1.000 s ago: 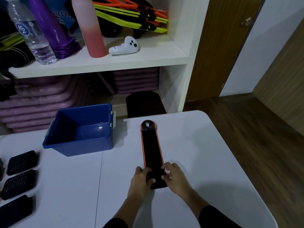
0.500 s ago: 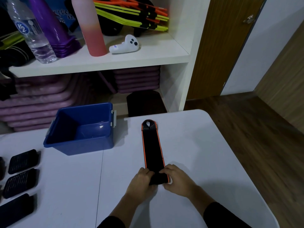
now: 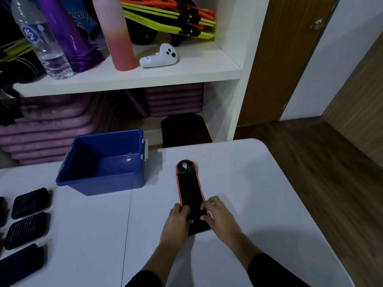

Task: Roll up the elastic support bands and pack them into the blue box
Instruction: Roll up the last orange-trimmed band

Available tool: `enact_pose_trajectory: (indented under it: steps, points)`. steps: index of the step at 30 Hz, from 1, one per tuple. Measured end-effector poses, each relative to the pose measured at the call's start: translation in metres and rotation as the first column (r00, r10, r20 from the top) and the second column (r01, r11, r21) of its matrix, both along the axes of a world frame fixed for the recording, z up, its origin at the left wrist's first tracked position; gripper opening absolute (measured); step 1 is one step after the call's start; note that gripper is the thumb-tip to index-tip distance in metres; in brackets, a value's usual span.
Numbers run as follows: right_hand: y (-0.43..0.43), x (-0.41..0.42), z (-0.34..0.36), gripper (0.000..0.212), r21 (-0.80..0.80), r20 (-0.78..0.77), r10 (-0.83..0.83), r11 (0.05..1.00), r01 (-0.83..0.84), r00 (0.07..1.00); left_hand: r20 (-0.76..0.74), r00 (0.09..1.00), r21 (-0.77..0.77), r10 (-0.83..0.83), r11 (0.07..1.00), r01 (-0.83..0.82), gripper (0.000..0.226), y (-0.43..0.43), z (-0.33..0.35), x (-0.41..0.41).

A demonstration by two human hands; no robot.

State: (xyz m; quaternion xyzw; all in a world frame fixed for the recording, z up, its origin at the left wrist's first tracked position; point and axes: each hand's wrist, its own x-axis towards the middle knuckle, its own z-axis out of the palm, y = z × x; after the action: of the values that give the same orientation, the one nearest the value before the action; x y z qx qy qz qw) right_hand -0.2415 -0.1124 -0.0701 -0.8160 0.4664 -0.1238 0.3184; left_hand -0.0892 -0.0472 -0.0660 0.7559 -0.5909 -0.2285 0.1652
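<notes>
A black elastic support band with orange edging (image 3: 189,187) lies stretched out on the white table (image 3: 259,193), its looped end pointing away from me. My left hand (image 3: 177,223) and my right hand (image 3: 218,218) both pinch its near end, where the fabric is folded into the start of a roll. The blue box (image 3: 105,164) stands open to the upper left of the band, with nothing visible inside it. Several more black bands (image 3: 29,203) lie flat at the table's left edge.
A white shelf unit (image 3: 128,75) stands behind the table with a water bottle (image 3: 42,40), purple cones, a pink bottle (image 3: 117,32) and a white controller (image 3: 159,58). Purple mats are stacked below. Wooden floor lies beyond the table's right edge.
The near end of the band has been turned over by both hands, and the flat length of band looks shorter. The hands have shifted slightly up the band. The box has not moved.
</notes>
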Motion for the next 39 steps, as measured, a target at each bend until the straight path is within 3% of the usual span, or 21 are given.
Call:
enact_pose_trajectory:
  steps: [4, 8, 11, 18, 24, 26, 29, 34, 36, 39]
  points:
    - [-0.004, -0.007, -0.005, 0.023, -0.042, -0.044, 0.108, 0.993, -0.11, 0.993, -0.004, 0.99, -0.048, -0.14, 0.989, 0.14, 0.026, 0.003, -0.003, 0.008]
    - [-0.009, -0.014, -0.009, 0.047, 0.001, -0.089, 0.208, 0.978, -0.208, 0.974, 0.013, 0.972, 0.015, -0.236, 0.972, 0.236, 0.06, 0.002, -0.006, 0.016]
    - [-0.012, -0.012, -0.01, 0.048, 0.028, -0.089, 0.209, 0.978, -0.207, 0.974, 0.041, 0.974, -0.007, -0.225, 0.974, 0.225, 0.049, -0.002, -0.004, 0.017]
    - [-0.017, -0.002, -0.007, 0.051, 0.225, -0.087, 0.077, 0.973, -0.055, 0.993, -0.158, 0.987, 0.137, -0.025, 0.989, 0.047, 0.026, -0.01, 0.004, 0.023]
    - [-0.013, 0.004, -0.01, 0.036, 0.077, -0.037, -0.079, 0.994, 0.082, 0.996, -0.061, 0.993, 0.046, 0.106, 0.994, -0.103, 0.028, -0.015, 0.005, 0.019]
    - [-0.015, 0.004, -0.008, 0.027, 0.019, -0.003, -0.058, 0.998, 0.058, 0.998, -0.037, 0.995, -0.034, 0.09, 0.995, -0.092, 0.021, -0.018, 0.006, 0.016]
    - [-0.017, 0.002, -0.008, 0.017, -0.041, -0.009, 0.045, 0.998, -0.046, 0.999, 0.021, 0.997, -0.085, -0.07, 0.994, 0.072, 0.019, -0.018, 0.001, 0.016]
    - [-0.022, -0.006, -0.009, 0.045, -0.012, -0.058, 0.158, 0.987, -0.159, 0.986, 0.043, 0.984, -0.007, -0.175, 0.984, 0.175, 0.054, -0.012, -0.008, 0.024]
    - [-0.024, -0.006, -0.01, 0.053, 0.007, -0.084, 0.204, 0.979, -0.204, 0.975, 0.057, 0.983, 0.007, -0.175, 0.985, 0.175, 0.053, -0.013, -0.009, 0.024]
    - [-0.026, -0.005, -0.015, 0.053, 0.033, -0.084, 0.209, 0.978, -0.206, 0.974, -0.076, 0.988, 0.001, -0.133, 0.991, 0.133, 0.051, -0.018, -0.005, 0.027]
